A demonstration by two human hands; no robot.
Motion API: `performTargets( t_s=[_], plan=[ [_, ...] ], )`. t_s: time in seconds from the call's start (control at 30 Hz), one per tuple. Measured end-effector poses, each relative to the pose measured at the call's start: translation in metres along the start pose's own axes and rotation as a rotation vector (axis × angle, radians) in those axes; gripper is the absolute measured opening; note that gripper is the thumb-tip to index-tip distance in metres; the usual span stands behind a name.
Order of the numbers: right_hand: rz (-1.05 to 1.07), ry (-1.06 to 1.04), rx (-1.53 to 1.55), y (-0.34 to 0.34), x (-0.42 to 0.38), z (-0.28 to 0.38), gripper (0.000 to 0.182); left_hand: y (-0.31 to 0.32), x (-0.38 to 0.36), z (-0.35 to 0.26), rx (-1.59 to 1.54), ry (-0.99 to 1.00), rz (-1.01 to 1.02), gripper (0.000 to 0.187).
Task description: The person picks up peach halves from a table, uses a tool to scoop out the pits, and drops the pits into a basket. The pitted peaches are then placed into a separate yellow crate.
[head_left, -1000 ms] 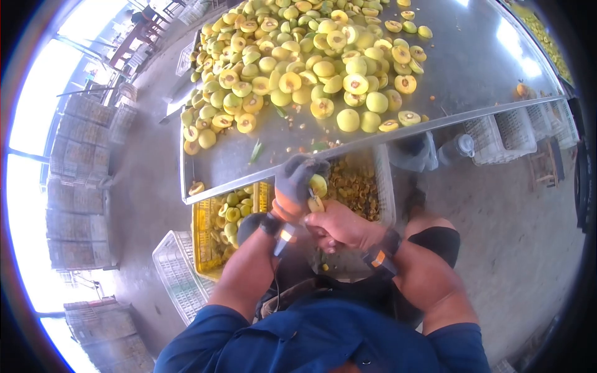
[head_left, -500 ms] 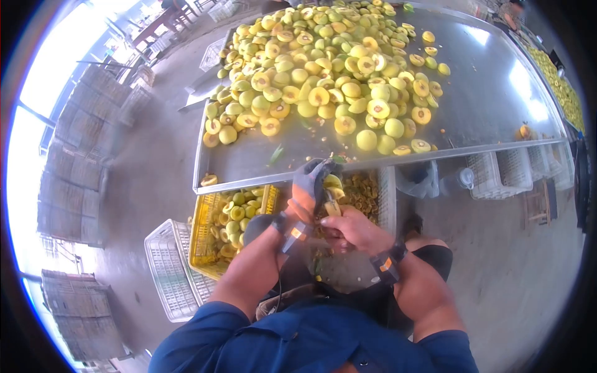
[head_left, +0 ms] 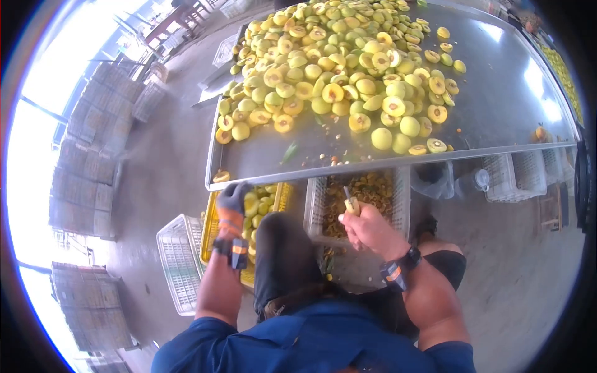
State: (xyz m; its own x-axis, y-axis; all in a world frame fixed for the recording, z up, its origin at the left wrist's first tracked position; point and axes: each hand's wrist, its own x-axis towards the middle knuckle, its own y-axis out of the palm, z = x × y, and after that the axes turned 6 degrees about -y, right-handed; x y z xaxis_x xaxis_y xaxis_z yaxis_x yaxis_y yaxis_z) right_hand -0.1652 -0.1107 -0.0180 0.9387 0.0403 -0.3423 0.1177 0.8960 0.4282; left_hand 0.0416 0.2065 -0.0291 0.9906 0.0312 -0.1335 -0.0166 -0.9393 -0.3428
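My right hand (head_left: 373,231) is closed around a small pitting tool (head_left: 352,204) with a pale yellow handle and a narrow metal tip pointing up. Under it stands a white crate (head_left: 318,211) containing brownish fruit scraps (head_left: 367,186). My left hand (head_left: 232,204), in a grey and orange glove, is over the yellow crate (head_left: 283,202) of green-yellow fruit pieces (head_left: 264,205). Its fingers are bent down and partly hidden, so I cannot make out whether they hold anything. A large heap of halved yellow-green stone fruit (head_left: 333,93) covers much of the metal table (head_left: 485,105).
The table's raised front rim (head_left: 373,164) runs just beyond my hands. A white basket (head_left: 177,261) stands on the floor at left, and stacked crates (head_left: 84,180) line the far left. White baskets (head_left: 513,177) and a clear plastic bag (head_left: 433,180) are under the table's right side.
My left hand has moved left and away from my right hand, from the table's front rim to above the yellow crate. The fruit piece between my hands is no longer visible there.
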Motion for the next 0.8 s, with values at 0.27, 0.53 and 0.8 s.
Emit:
performTargets(
  t_s=[0.27,0.53,0.8],
  plan=[
    [0.004,-0.015,-0.07,0.007,0.004,0.013,0.018,0.105,0.063,-0.068,0.291,0.599,-0.009,0.041],
    [-0.068,0.074,-0.175,-0.002,0.012,0.034,0.021,0.275,0.13,-0.161,0.962,0.738,0.282,0.057],
    [-0.143,-0.244,-0.324,-0.009,0.027,0.022,0.027,0.251,0.121,-0.124,0.912,0.633,0.393,0.043]
  ],
)
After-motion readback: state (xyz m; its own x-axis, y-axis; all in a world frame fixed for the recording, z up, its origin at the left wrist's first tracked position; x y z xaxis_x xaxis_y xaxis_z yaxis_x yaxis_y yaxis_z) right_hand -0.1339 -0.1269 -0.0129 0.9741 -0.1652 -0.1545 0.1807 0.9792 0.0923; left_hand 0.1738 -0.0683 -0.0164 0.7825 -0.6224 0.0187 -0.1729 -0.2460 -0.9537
